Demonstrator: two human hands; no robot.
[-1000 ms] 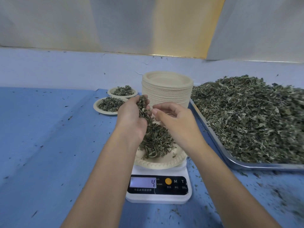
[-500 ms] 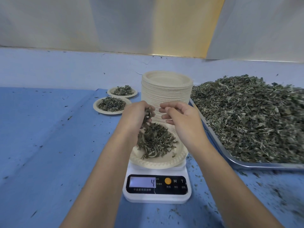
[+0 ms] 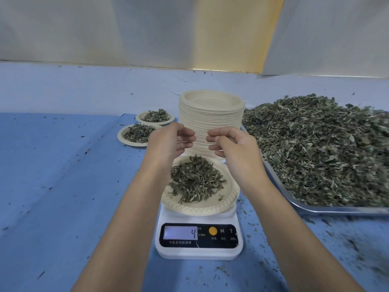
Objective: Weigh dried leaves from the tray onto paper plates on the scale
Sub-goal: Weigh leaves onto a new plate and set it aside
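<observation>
My left hand (image 3: 170, 142) and right hand (image 3: 233, 144) hover apart, fingers loosely curled, empty. Just below them, crumpled grey-green dried leaves (image 3: 195, 180) heap on a round beige paper plate (image 3: 197, 208) atop the white digital scale (image 3: 200, 251).

Bare forearms from frame edge to wrist; left grip (image 3: 170, 142) and right grip (image 3: 233, 148) likewise bare.
</observation>
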